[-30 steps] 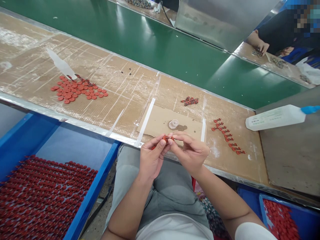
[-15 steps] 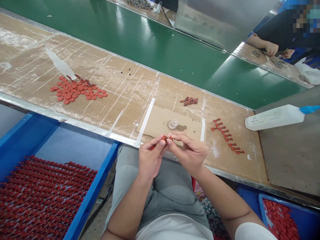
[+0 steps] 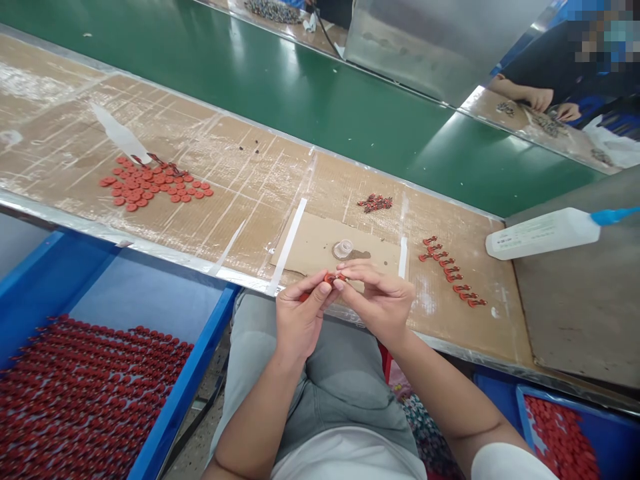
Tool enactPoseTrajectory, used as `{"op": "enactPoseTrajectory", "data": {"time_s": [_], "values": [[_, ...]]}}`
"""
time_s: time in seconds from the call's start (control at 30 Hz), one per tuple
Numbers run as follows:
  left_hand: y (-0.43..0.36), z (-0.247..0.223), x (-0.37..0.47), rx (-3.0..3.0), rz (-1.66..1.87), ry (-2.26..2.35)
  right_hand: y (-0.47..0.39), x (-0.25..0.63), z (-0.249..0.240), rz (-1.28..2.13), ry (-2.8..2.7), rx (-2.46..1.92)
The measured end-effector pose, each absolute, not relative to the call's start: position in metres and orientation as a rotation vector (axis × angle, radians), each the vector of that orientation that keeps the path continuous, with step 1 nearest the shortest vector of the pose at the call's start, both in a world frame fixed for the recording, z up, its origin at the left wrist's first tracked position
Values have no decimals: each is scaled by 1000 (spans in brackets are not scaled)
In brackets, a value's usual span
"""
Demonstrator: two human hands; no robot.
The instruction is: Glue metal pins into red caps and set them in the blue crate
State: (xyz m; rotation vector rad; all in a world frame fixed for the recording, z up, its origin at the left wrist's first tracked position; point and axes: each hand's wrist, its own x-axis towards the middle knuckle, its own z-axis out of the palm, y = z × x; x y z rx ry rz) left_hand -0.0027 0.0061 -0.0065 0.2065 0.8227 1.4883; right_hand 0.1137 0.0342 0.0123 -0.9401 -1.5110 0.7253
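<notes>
My left hand (image 3: 302,313) pinches a small red disc (image 3: 330,277) between thumb and fingers, above the table's front edge. Fingertips of my right hand (image 3: 383,297) meet it from the other side, closed on a small dark and red part at the disc; its detail is hidden by the fingers. Just beyond my hands, a small clear cup (image 3: 343,249) stands on a taped cardboard sheet (image 3: 315,233), beside a brown stain. Behind the sheet lies a small pile of dark and red parts (image 3: 375,203). Assembled red pieces (image 3: 451,270) form a slanting row to the right.
Loose red discs (image 3: 135,183) lie at the left of the table. A white bottle (image 3: 545,233) with a blue tip lies at the right. Blue trays (image 3: 200,353) of red pieces flank my legs. Beyond the green belt (image 3: 300,87), another person's hands (image 3: 543,100) handle small parts.
The view has shifted slightly, so the table items appear a little further left. My two hands hold nearly the same pose around the red disc. The other person's hands have moved slightly.
</notes>
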Motion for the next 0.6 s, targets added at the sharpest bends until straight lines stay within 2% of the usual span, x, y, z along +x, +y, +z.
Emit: {"op": "enactPoseTrajectory", "data": {"time_s": [0.6], "values": [[7, -6, -3, 175, 1481, 813, 38, 111, 13, 626, -1523, -1042]]}}
